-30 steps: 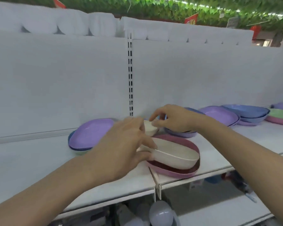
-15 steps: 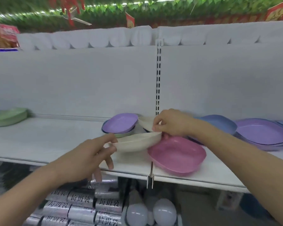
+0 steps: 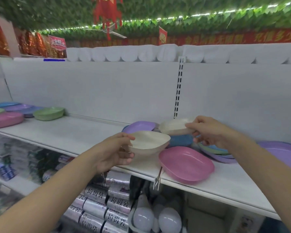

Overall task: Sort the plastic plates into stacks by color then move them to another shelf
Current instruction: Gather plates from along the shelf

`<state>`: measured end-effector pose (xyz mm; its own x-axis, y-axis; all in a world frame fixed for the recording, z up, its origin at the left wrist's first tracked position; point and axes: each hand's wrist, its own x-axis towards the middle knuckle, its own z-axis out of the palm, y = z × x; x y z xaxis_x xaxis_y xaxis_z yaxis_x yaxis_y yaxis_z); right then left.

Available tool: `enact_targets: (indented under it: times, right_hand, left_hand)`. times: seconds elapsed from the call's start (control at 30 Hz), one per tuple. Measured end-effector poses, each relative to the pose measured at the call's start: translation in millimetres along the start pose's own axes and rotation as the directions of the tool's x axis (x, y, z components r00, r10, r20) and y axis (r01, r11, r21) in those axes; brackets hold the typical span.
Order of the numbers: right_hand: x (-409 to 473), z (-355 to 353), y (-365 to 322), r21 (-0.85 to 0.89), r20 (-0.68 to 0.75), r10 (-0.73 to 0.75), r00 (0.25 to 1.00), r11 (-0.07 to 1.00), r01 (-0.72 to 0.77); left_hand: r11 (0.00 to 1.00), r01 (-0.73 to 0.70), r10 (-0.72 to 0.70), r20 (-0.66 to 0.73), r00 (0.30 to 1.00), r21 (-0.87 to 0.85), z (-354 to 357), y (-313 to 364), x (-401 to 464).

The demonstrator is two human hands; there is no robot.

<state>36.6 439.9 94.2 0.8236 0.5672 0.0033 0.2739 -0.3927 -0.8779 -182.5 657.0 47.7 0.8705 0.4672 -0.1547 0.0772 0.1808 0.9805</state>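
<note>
Two hands, left point(image 3: 112, 153) and right point(image 3: 208, 132), each hold one cream plate point(image 3: 149, 142).

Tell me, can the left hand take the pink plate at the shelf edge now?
Probably not yet: the left hand already grips a cream plate. The pink plate itself lies uncovered nearby, so the way is free once that hand is emptied.
</note>
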Motion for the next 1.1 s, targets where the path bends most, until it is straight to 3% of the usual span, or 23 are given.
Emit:
enact_targets:
  times: [0.2, 0.47, 0.67, 0.93, 1.1]
  right_hand:
    - [-14.0, -4.8, 7.7, 0.253, 0.146, -0.027, 0.989, 0.967, -0.011]
    - [-21.6, 29.3, 1.9, 0.263, 0.319, 0.011, 0.948, 0.96, -0.1]
    - [-17.7, 63.4, -27.0, 0.237, 0.338, -0.065, 0.939, 0.971, -0.019]
    - [-20.1, 190.4, -93.0, 0.239, 0.44, -0.169, 0.882, 0.969, 0.066]
    - [-35.4, 317.7, -145.9, 0.258, 0.493, -0.25, 0.833, 0.957, 0.134]
  left_hand:
    - [0.998, 0.004, -0.001, 0.056, 0.998, -0.061, -11.2, 3.5, -17.1]
    - [0.994, 0.002, 0.0, 0.02, 1.0, -0.109, -31.9, -1.2, -42.0]
    - [0.985, -0.023, 0.03, 0.033, 0.999, -0.173, -82.7, 1.1, -68.3]
    - [0.888, -0.19, 0.071, -0.282, 0.957, -0.42, -221.8, -22.3, -110.4]
    - [0.897, -0.188, 0.052, -0.327, 0.944, -0.4, -321.9, -26.2, -167.2]
